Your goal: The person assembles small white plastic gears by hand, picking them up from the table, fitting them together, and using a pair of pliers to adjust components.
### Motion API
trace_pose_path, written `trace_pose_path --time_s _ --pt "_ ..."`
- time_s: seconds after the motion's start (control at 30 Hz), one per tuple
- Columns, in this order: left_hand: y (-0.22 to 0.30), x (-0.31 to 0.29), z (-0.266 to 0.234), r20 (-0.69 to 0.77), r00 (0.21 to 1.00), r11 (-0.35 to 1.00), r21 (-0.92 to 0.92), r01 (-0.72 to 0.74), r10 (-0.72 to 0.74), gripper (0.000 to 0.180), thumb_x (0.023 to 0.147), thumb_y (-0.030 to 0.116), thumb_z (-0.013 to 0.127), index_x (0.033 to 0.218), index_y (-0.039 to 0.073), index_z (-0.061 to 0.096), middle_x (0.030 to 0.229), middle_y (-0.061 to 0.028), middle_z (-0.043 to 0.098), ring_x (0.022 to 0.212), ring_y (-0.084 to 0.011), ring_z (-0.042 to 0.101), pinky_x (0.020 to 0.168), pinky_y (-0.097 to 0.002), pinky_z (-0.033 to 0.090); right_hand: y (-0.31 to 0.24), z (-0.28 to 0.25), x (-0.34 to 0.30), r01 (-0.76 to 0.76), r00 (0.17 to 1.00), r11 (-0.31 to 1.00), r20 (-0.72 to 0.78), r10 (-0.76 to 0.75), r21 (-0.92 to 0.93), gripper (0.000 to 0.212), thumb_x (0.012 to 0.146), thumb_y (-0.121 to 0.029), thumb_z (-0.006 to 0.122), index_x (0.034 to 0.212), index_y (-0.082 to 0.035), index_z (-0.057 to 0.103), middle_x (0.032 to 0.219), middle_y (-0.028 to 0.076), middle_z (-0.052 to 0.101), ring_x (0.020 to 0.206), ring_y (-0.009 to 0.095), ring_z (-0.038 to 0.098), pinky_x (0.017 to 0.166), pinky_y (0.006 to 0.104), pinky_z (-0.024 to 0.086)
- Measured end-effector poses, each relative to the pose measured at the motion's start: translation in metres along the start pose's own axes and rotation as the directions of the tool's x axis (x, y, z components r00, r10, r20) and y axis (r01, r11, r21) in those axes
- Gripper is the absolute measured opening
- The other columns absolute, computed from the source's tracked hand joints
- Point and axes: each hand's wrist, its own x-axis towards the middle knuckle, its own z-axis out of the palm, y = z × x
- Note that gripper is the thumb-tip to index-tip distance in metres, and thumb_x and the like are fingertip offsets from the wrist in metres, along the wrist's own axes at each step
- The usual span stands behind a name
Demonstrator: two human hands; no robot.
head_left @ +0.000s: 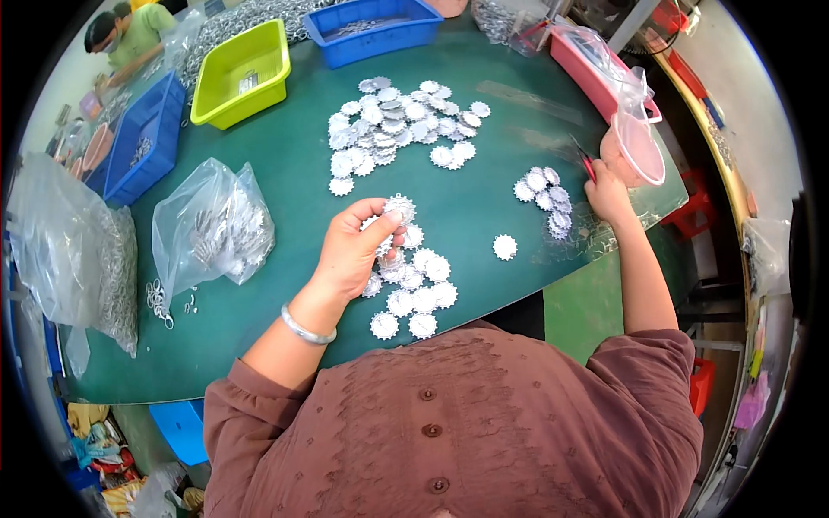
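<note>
A lime-green tray [226, 73] stands between two blue bins [384, 52], a red stool [693, 216] farther right.

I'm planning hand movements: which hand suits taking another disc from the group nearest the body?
Probably the left hand: it is beside that disc group, though it already holds a toothed disc. The right hand is farther off and holds a red-handled tool.

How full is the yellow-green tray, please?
Nearly empty: the yellow-green tray shows mostly bare bottom, with a small greyish item inside.

Bright, even light, bent fisheye edges, black corners
</note>
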Motion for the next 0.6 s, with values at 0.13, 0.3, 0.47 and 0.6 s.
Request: trace_pose_path --time_s 0.13,0.3,0.47,0.6 --pt "0.001 -0.001 0.002 0.014 0.999 0.998 0.047 -0.032 0.031 0.012 0.081 0.014 0.058 0.088 0.005 0.055 0.074 -0.0027 0.056 0.064 -0.0093 0.053 0.051 -0.0207 0.042 -0.021 -0.018 -0.009 0.143 0.980 0.989 -0.147 -0.138 0.028 0.027 0.072 -0.007 0.054 0.097 -0.001 0.048 0.090 0.023 0.050 0.081 0.039 0.052 0.071 0.0431 0.042" --pt "0.000 -0.004 -0.001 -0.007 0.999 0.992 0.115 -0.045 0.046 0.013 0.082 0.015 0.058 0.087 0.004 0.055 0.072 -0.0017 0.056 0.063 -0.0082 0.052 0.051 -0.0204 0.041 -0.122 -0.071 -0.024 0.451 0.853 0.792 0.064 -0.519 0.412 0.020 0.072 -0.008 0.059 0.086 -0.001 0.048 0.086 0.014 0.048 0.076 0.032 0.051 0.066 0.0370 0.042" --pt "-0.001 -0.002 0.003 0.023 0.993 0.966 0.229 -0.117 0.115 0.015 0.083 0.017 0.056 0.086 0.003 0.057 0.070 -0.0013 0.056 0.061 -0.0072 0.050 0.050 -0.0196 0.039 -0.161 -0.074 -0.039 0.553 0.761 0.696 0.062 -0.646 0.458 0.018 0.070 -0.008 0.062 0.079 -0.001 0.048 0.080 0.012 0.046 0.066 0.028 0.049 0.058 0.0329 0.041" --pt "0.002 -0.004 0.004 0.015 0.990 0.959 0.245 -0.142 0.142 0.016 0.083 0.017 0.056 0.087 0.002 0.058 0.070 -0.0014 0.056 0.061 -0.0070 0.050 0.050 -0.0193 0.039 -0.172 -0.080 -0.037 0.578 0.713 0.705 0.166 -0.681 0.411 0.020 0.072 -0.015 0.060 0.084 -0.003 0.049 0.084 0.013 0.045 0.072 0.031 0.050 0.062 0.0374 0.041"
